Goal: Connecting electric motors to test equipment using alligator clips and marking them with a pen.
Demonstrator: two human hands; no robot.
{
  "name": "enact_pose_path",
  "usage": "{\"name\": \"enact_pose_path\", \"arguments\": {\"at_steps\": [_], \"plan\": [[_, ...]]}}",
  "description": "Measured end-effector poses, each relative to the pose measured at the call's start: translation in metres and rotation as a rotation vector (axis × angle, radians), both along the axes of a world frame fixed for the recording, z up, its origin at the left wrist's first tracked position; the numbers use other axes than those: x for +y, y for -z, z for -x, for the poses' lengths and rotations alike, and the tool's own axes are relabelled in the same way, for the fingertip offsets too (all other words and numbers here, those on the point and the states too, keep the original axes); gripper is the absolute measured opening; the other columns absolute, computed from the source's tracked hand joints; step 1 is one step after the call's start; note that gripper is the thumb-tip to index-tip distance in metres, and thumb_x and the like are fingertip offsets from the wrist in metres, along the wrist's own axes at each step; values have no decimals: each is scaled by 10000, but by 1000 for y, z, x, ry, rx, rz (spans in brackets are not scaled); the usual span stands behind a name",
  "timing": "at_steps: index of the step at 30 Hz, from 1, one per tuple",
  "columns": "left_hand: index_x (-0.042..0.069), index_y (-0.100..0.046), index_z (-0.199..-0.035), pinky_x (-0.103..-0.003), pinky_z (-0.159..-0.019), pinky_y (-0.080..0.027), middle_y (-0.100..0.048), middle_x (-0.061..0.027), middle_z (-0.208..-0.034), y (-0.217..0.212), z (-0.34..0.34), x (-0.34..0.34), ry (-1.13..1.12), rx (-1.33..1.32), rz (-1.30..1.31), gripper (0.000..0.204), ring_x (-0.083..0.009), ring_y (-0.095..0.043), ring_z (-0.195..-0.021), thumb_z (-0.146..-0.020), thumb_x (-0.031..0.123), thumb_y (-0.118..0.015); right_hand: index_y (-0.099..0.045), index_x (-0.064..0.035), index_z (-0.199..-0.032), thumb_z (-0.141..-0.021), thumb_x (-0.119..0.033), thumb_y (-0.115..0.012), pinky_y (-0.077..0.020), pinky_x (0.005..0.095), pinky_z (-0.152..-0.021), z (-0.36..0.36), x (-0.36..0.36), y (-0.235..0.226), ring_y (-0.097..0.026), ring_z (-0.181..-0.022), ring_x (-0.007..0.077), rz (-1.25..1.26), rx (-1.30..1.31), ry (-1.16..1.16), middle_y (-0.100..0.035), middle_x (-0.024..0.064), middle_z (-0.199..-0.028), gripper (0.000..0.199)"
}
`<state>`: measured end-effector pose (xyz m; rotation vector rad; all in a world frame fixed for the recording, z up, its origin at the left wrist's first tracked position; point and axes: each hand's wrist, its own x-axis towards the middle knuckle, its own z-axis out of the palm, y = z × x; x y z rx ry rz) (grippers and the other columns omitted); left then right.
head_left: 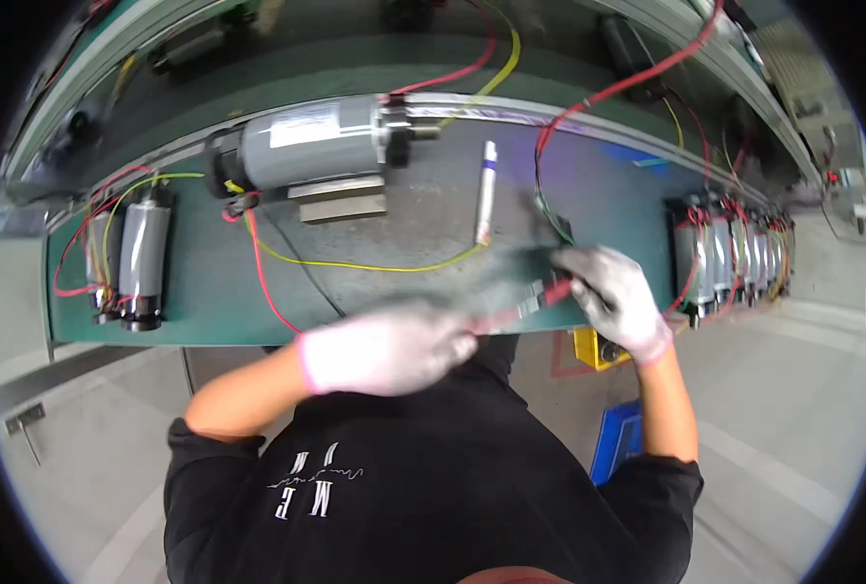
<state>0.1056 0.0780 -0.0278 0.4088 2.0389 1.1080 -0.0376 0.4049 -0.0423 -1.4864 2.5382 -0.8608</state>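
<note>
Both my hands wear white gloves with pink cuffs, above the front edge of the green bench. My left hand (389, 348), blurred by motion, has its fingers closed on a red wire (491, 319). My right hand (613, 297) grips a red-handled metal clip (540, 294) that lies toward the wire's end. Whether clip and wire touch is too blurred to tell. Behind them a large grey motor (306, 146) lies on its side, on a metal block (345, 202). Red, yellow and black wires come from its left end, and the yellow wire (384, 268) runs right across the bench.
A white marker (487, 195) lies behind my hands. Smaller motors stand at the left (144, 258), and a row of motors (710, 258) at the right. A red cable (637, 78) hangs from above. Below the bench are a yellow bin (589, 348) and a blue bin (616, 443).
</note>
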Motion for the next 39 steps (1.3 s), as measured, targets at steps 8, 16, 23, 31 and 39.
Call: {"name": "enact_pose_path", "arguments": {"at_steps": [8, 16, 23, 31, 39], "plan": [[88, -639, -1442, -469, -1076, -488, -685, -155, -1293, -3, 3, -43, 0, 824, -114, 572, -340, -627, -1263, -919, 246, -810, -705, -39, -1311, -893, 5, -743, -610, 465, -951, 59, -33, -32, -724, -1133, 425, -86, 173, 109, -676, 236, -1429, 422], [37, -637, -1353, -484, -1053, -559, -699, -165, -1303, -47, 119, -79, -318, 754, 718, 774, -402, -639, -1288, -688, 314, -920, -642, -41, -1413, -924, -40, -726, -608, 453, -929, 27, -171, -25, -736, -1083, 392, -82, 214, -197, -661, 245, -1455, 496], [25, -695, -1199, -469, -941, -616, -741, -184, -1098, -31, 113, -68, -328, 986, 887, 581, -383, -744, -1083, -735, 303, -906, -616, -14, -1450, -997, -107, -693, -600, 458, -918, 42, -147, 42, -751, -1009, 383, -122, -44, 307, -752, 227, -1121, 468], [22, -682, -1210, -481, -911, -605, -733, -177, -1109, -21, 35, -100, -507, 1206, -17, 409, -385, -726, -1005, -884, 232, -807, -609, -16, -1414, -1083, -277, -624, -541, 322, -693, 83, -111, 9, -667, -760, 225, 750, -1185, 309, -679, 103, -890, 422], [26, -738, -1108, -425, -781, -603, -757, -137, -1070, 19, -40, -95, -841, 1115, -214, 216, -287, -740, -883, -927, 140, -713, -751, 3, -770, -994, -681, -695, -539, 356, -600, -43, -212, -73, -696, -634, 239, 51, -852, -113, -745, 121, -749, 722]]}}
